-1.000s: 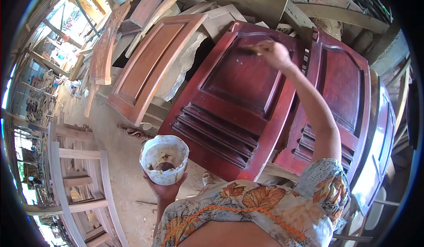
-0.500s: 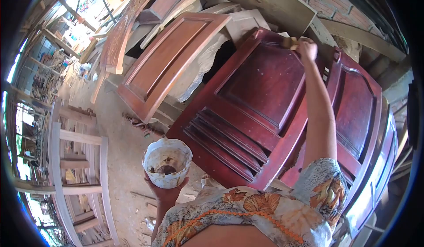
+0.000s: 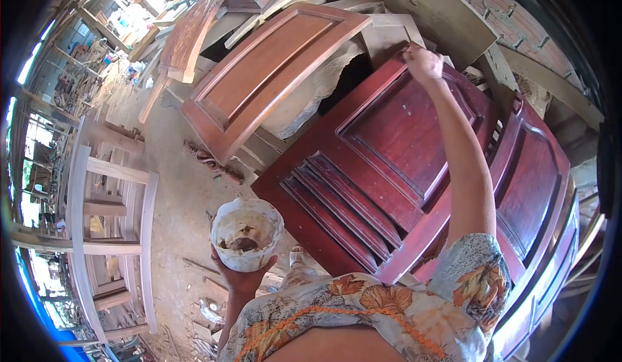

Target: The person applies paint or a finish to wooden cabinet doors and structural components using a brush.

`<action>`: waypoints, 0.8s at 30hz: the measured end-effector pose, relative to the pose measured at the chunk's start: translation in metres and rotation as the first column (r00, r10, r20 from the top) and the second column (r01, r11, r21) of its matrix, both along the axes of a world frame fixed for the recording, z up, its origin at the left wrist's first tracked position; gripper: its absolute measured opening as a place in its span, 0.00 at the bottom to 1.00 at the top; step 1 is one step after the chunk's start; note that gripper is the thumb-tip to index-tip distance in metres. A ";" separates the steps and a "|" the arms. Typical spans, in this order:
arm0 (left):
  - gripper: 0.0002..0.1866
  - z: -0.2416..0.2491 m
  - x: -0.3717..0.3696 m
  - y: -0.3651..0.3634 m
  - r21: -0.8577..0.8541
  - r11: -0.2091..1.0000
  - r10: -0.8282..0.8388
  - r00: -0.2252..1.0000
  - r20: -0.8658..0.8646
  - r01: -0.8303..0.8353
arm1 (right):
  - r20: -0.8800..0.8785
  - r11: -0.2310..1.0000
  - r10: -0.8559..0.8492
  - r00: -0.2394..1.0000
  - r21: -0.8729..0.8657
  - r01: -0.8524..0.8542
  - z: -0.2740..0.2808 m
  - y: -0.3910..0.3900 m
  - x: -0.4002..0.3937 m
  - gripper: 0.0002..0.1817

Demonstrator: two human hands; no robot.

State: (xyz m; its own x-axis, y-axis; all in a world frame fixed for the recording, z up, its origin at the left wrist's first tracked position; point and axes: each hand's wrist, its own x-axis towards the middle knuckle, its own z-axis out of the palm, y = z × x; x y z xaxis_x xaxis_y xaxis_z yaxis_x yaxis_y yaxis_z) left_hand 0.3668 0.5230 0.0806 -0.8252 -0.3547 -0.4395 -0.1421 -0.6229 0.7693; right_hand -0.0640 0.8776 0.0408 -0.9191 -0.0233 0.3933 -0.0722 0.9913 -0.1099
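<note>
My left hand (image 3: 243,274) holds a stained white tub (image 3: 249,258) from below, its fingers wrapped round the base. Some dark brown stuff lies in the bottom of the tub. At the top edge of a dark red panelled door (image 3: 389,129), near its upper left corner, is my right hand (image 3: 424,64). Its fingers are closed, and what they grip is mostly hidden; a small pale bit shows beside the knuckles. The door leans back, with raised mouldings and slats low on its face.
Another dark red door (image 3: 534,174) leans at the right. An orange-brown panel (image 3: 272,57) stands behind to the left, by rough boards (image 3: 194,38). Pale wooden frames (image 3: 113,232) stand at far left. Wood scraps lie on the dusty floor (image 3: 175,200).
My right hand has moved left along the door's top edge, toward its upper left corner. The view has shifted a little. My left hand still holds the tub.
</note>
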 end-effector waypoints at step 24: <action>0.62 0.001 0.013 -0.030 0.318 0.933 0.194 0.979 -0.056 -0.166 | 0.123 0.497 0.477 0.870 -0.855 -0.152 0.021 -0.060 0.087 0.12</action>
State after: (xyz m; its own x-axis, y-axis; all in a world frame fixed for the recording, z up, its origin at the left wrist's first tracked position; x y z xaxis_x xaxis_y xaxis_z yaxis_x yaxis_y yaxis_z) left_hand 0.3798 0.4926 0.0817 -0.7993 -0.3578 -0.4829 0.0519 -0.8415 0.5377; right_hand 0.0229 0.8180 0.0617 -0.9806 -0.1648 0.1057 -0.1618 0.3783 -0.9114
